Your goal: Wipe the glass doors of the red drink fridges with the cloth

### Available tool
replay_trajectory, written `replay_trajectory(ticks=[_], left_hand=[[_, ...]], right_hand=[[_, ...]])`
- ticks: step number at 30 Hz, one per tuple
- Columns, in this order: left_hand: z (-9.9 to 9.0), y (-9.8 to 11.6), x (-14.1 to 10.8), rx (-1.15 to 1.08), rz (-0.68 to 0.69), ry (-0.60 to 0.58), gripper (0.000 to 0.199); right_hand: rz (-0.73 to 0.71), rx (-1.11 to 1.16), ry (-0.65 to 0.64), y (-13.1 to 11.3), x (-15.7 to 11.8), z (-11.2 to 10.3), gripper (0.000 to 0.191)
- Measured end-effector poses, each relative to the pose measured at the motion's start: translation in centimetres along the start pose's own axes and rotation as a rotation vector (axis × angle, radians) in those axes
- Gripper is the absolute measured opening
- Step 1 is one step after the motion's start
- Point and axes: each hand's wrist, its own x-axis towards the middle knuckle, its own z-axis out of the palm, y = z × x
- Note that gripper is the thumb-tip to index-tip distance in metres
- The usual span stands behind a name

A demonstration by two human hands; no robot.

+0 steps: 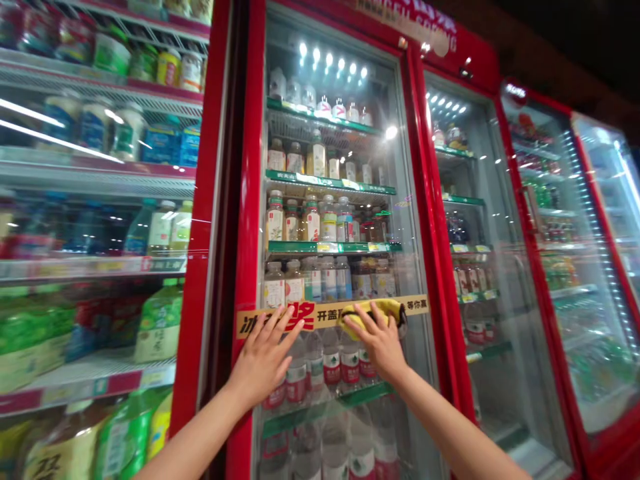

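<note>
In the head view a red-framed drinks fridge with a glass door (345, 273) stands in front of me. A yellow strip with printed characters (327, 316) runs across the glass. My left hand (265, 357) lies with fingers spread at the strip's left part, near the door's left frame. My right hand (380, 343) presses a yellow cloth with a dark edge (395, 310) against the right part of the strip, its fingers over the cloth. Behind the glass, bottles with red labels (333, 365) show below the strip.
To the left are shelves of bottled drinks (160, 320) behind another glass front. Several more red-framed fridges (555, 200) continue to the right. Inside the middle fridge, green-edged shelves (330, 180) carry rows of bottles.
</note>
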Motion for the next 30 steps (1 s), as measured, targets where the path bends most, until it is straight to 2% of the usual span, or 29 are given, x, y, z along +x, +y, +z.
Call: replay_trajectory(ticks=[3,5,7,9,11,12,14,16,19,21,22,25,26,27,30], left_hand=[[-0.6,-0.7,-0.8,-0.012,-0.013,-0.017,0.078],[-0.8,-0.9,-1.1,-0.019,-0.02,-0.037,0.078],[-0.9,-1.0,-1.2,-0.024,-0.026,-0.052,0.078],[-0.9,-1.0,-1.4,-0.026,-0.029,-0.056,0.077],[-1.1,-1.1,-1.7,-0.022,-0.04,-0.052,0.076],[-1.2,-1.2,-2.0,-0.018,-0.047,-0.053,0.077],[-1.5,-1.6,-2.5,-0.012,-0.058,-0.063,0.079],[-1.8,-2.0,-3.0,-0.013,-0.062,-0.081,0.081],[-2.2,-2.6,-3.5,-0.02,-0.07,-0.095,0.081],[-2.3,-2.8,-3.8,-0.018,-0.071,-0.088,0.08],[-2.3,-2.8,-3.9,-0.016,-0.068,-0.083,0.08],[-2.4,-3.0,-4.5,-0.002,-0.067,-0.064,0.082],[-2.5,-3.1,-4.7,0.003,-0.072,-0.06,0.082],[-2.6,-3.3,-4.7,0.008,-0.079,-0.059,0.083],[-2.9,-4.1,-4.4,0.022,-0.106,-0.056,0.083]], right_hand=[[0.281,0.017,0.073,-0.7,2.9,-0.9,0.076],[0.334,0.054,0.115,-3.0,4.9,-1.3,0.074],[0.244,0.063,0.129,-5.4,5.4,-1.3,0.069],[0.042,0.049,0.116,-6.4,4.3,-0.9,0.064],[-0.152,0.037,0.106,-5.8,2.4,-0.5,0.061],[-0.189,0.036,0.124,-5.1,1.7,-0.3,0.06],[-0.115,0.05,0.198,-3.8,1.5,-0.2,0.057],[0.041,0.082,0.283,-3.9,2.8,-0.2,0.052],[0.156,0.114,0.33,-6.9,5.2,-0.5,0.053],[0.117,0.086,0.298,-9.2,5.3,-0.5,0.058],[0.044,0.062,0.257,-9.9,4.8,-0.4,0.06],[-0.263,0.013,0.128,-9.6,2.3,-0.1,0.067],[-0.306,0.008,0.112,-9.0,1.7,0.0,0.067],[-0.294,0.006,0.115,-8.4,1.4,0.0,0.066],[-0.077,0.023,0.192,-8.1,3.2,-0.6,0.061]])
